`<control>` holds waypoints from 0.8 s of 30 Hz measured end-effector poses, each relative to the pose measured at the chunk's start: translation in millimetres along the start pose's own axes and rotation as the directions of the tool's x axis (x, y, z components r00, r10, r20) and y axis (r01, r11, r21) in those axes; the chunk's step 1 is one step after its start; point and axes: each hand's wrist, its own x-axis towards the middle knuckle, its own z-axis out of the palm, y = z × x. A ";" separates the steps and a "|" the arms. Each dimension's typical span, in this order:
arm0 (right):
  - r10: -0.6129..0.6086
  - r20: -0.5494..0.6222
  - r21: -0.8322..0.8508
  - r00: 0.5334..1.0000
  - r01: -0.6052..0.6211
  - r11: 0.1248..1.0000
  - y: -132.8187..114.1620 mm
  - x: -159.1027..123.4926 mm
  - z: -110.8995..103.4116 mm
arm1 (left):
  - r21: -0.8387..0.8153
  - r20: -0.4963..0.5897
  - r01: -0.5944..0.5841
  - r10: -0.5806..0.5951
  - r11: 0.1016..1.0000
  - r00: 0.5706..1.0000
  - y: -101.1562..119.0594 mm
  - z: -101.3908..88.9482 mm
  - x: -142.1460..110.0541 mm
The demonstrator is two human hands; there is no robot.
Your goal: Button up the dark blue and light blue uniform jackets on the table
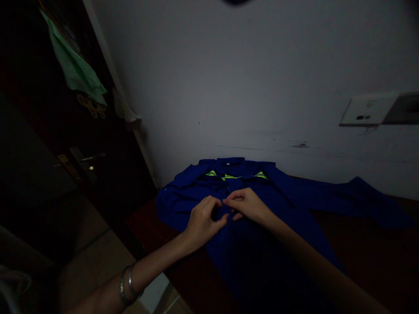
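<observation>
Silver bangles (130, 279) circled the person's left arm. The left hand (203, 220) was on the front of a blue work jacket (296, 218), its finger and thumb bent round with a small gap between their tips. The right hand (247, 206) was just beside it, thumb and finger tips close together at the cloth. It was too dark to tell if either hand had cloth in its grip. The jacket lay spread on a dark red table (149, 226), with its collar near the wall (229, 78) and one sleeve out to the right. Bright yellow-green stripes (231, 177) showed below the collar. Farther off, a green cloth (77, 74) hung by a dark door (39, 104).
</observation>
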 end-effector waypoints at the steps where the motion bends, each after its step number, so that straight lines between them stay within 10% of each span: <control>1: 0.001 0.011 -0.007 1.000 -0.001 1.000 0.1 -0.1 -1.0 | 0.000 -0.006 0.001 -0.001 1.000 1.000 -0.6 0.2 0.1; 14: -0.141 0.058 -0.198 0.988 0.150 0.969 4.2 0.5 -7.4 | 0.057 -0.013 -0.069 0.070 0.996 0.997 -9.3 2.5 2.6; 24: -0.469 0.222 -0.564 0.855 0.505 0.653 -2.0 -7.3 -23.4 | 0.074 0.008 -0.101 0.101 0.992 0.995 -9.8 4.0 1.8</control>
